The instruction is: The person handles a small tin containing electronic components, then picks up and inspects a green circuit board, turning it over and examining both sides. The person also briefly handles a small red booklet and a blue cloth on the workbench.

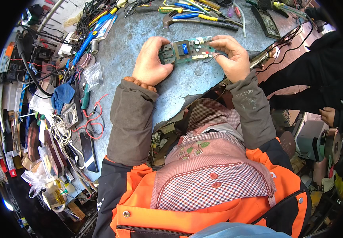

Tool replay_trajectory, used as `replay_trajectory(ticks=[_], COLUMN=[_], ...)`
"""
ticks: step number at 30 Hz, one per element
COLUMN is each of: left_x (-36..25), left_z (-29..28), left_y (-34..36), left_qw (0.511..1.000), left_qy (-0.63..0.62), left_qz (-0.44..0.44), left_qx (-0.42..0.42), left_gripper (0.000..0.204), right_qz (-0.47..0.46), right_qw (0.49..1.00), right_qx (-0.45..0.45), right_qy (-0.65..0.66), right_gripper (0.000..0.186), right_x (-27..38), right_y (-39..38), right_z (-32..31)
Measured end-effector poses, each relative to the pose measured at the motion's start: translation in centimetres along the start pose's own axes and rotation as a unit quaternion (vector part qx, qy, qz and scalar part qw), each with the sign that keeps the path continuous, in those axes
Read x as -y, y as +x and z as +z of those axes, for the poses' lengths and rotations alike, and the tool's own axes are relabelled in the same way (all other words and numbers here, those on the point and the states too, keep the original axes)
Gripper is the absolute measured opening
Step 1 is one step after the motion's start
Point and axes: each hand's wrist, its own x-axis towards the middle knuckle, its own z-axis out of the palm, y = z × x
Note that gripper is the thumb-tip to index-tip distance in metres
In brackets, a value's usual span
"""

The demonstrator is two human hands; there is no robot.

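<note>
The bench (183, 83) spreads ahead of me, its worn blue top ending in a ragged edge on my side. Toward its far side the hammer (213, 23) lies crosswise, head to my left. Between the hammer and that near edge I hold the board (194, 51) over the bench; whether it touches the top I can't tell. Its long axis runs left to right, the right end slightly farther from me. It spans the gap between my left hand (151, 59) and my right hand (233, 59): neither is nearer, both touch it. Each pinches one end, thumb on the near side, fingers on the far side. Near the board's middle sits a blue part (185, 48).
</note>
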Motion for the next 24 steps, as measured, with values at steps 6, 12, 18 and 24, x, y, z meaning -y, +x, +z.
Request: replay_trajectory(ticks=[6,12,18,24], left_x=[-0.1,-0.4,0.4,-1.0], left_z=[0.2,-0.4,0.1,0.0], left_y=[-0.1,-0.1,-0.5,-0.2], left_qw=[1.000,0.997,0.997,0.992], left_qy=[-0.023,-0.003,-0.034,-0.114], left_qz=[0.011,0.011,0.008,-0.056], left_qx=[0.001,0.080,0.074,0.013], left_gripper=[0.068,0.079,0.074,0.091], right_qz=[0.002,0.006,0.011,0.006], right_qw=[1.000,1.000,1.000,1.000], right_qx=[0.002,0.003,0.007,-0.001], right_qy=[0.006,-0.025,-0.023,-0.012], right_gripper=[0.029,0.029,0.029,0.029], right_x=[-0.2,0.4,0.6,0.1], right_y=[0.0,0.0,0.1,0.1], right_z=[0.1,0.1,0.2,0.1])
